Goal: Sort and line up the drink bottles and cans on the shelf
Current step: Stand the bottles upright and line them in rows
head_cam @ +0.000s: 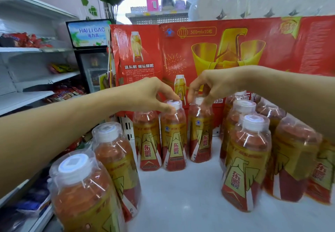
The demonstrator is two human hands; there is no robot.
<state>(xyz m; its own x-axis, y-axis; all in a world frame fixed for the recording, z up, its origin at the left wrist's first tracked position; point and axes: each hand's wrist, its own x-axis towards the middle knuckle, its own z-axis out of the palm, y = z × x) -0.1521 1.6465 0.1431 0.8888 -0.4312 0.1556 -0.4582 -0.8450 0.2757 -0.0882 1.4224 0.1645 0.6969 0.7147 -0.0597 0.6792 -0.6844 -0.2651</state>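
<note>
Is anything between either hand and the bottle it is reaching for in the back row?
Nothing visible. The left hand already pinches the cap of the middle back-row bottle, and the right hand has its fingertips at the cap of the bottle beside it. No other bottle intervenes.

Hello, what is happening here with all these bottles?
A person is lining up drink bottles on a white shelf. The left hand pinches the cap of the middle bottle in the back row; the right hand pinches the cap of its right neighbour. More bottles stand along both sides, before a red carton.
</note>
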